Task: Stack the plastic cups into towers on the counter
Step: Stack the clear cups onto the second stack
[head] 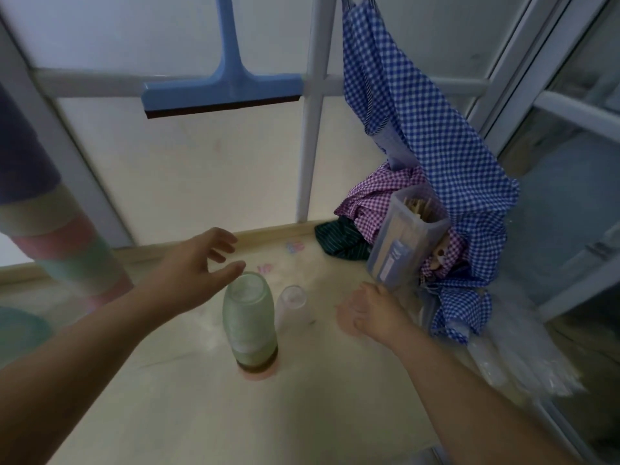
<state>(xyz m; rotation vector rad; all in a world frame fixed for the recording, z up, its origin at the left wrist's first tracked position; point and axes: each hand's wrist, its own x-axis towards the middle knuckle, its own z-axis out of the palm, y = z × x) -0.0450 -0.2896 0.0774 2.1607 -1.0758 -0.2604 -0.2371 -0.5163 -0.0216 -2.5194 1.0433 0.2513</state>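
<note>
A tower of upturned translucent cups (250,317), greenish over a pink rim at the bottom, stands on the beige counter (188,407) in the middle. Just right of it stands a single clear upturned cup (292,305). A tall tower of pastel cups (63,250) leans at the far left, its top out of frame. My left hand (198,263) hovers open just above and left of the green tower's top, not touching it. My right hand (372,313) hovers palm down right of the clear cup, fingers spread, holding nothing.
A clear box of wooden clothes pegs (402,239) leans against purple and blue checked cloths (432,139) at the right. Crumpled clear plastic (516,364) lies by the counter's right edge. A blue squeegee (221,92) hangs on the window behind. A teal round object (20,330) sits at the left edge.
</note>
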